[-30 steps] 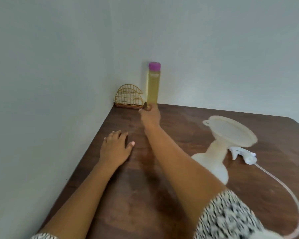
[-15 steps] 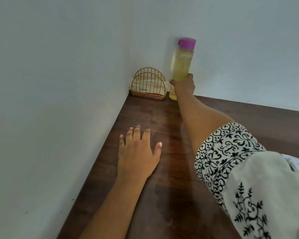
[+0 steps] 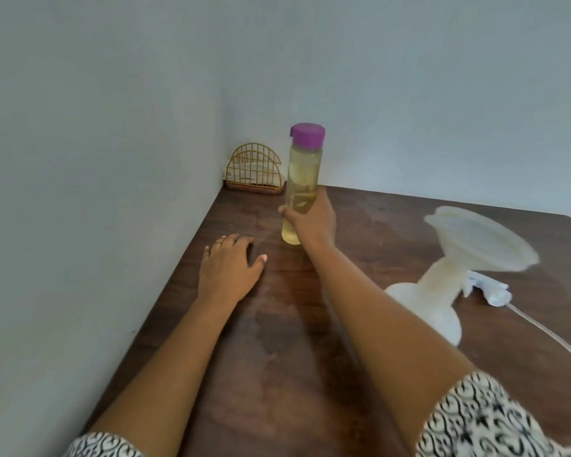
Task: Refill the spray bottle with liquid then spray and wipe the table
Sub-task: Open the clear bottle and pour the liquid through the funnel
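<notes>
My right hand [image 3: 312, 219] grips the lower half of a tall clear bottle of yellow liquid [image 3: 302, 179] with a purple cap, held upright just above the dark wooden table [image 3: 277, 374]. My left hand [image 3: 229, 268] lies flat on the table, fingers apart, a little left of the bottle. At the right stands the white spray bottle [image 3: 426, 311] with a wide white funnel [image 3: 478, 242] in its neck. Its white spray head [image 3: 488, 288] lies on the table behind it, with a clear tube trailing toward the right edge.
A gold wire holder [image 3: 254, 169] with white cloth in it sits in the far corner where two pale walls meet. The left wall runs along the table's left edge.
My right hand took hold of the yellow bottle in the corner, lifted it and brought it nearer to me. The view swung back right, showing the spray bottle and funnel again. My left hand stayed flat.
</notes>
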Motion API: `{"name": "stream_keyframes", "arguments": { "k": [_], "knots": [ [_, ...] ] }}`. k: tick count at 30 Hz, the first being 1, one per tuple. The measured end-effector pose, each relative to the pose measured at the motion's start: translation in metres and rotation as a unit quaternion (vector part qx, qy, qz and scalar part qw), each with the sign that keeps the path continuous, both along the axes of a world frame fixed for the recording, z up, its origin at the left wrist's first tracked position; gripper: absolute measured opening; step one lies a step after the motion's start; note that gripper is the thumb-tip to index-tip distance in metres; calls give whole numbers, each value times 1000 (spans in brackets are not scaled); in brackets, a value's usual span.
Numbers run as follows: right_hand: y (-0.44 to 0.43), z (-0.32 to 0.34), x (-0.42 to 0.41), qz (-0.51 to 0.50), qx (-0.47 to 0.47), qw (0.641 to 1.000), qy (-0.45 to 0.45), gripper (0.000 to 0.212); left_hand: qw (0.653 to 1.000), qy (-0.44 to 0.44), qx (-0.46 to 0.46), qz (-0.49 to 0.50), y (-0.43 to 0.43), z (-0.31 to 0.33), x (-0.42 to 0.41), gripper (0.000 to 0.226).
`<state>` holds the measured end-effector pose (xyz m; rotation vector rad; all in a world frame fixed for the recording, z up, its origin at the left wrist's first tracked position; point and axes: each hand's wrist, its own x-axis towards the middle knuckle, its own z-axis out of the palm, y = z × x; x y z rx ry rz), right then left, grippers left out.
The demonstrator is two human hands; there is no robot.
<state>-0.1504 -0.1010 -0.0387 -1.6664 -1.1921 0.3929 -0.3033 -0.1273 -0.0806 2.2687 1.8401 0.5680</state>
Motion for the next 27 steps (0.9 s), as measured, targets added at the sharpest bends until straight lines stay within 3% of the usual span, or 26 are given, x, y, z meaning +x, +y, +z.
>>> {"name": "stream_keyframes", "arguments": {
  "k": [3, 5, 8, 10, 12, 15, 20, 23, 27],
  "knots": [
    [-54, -2, -11, 44, 4, 999, -2, 46, 989, -145, 10, -11, -11, 8, -6, 40],
    [-87, -1, -15, 70, -5, 998, -4, 46, 961, -276, 2, -9, -22, 17, -9, 33],
    [-132, 3, -13, 102, -25, 994, -20, 48, 891, -451, -16, -39, -51, 46, -6, 29],
    [-155, 3, -13, 111, -38, 992, -42, 49, 838, -535, -35, -105, -79, 69, 0, 42],
    [-179, 3, -11, 111, -44, 991, -62, 50, 809, -560, -43, -175, -108, 86, 9, 61],
    [-210, 4, -7, 120, -50, 988, -77, 51, 799, -560, -60, -212, -141, 99, 29, 80],
    [-256, 14, 7, 144, -76, 981, -101, 57, 794, -568, -96, -196, -181, 98, 63, 61],
    [-281, 32, 33, 141, -116, 979, -92, 41, 797, -572, -66, -182, -194, 88, 74, 62],
    [-305, 72, 46, 58, 60, 996, 41, 23, 802, -572, -9, -171, -205, 83, 86, 53]
  ]
}}
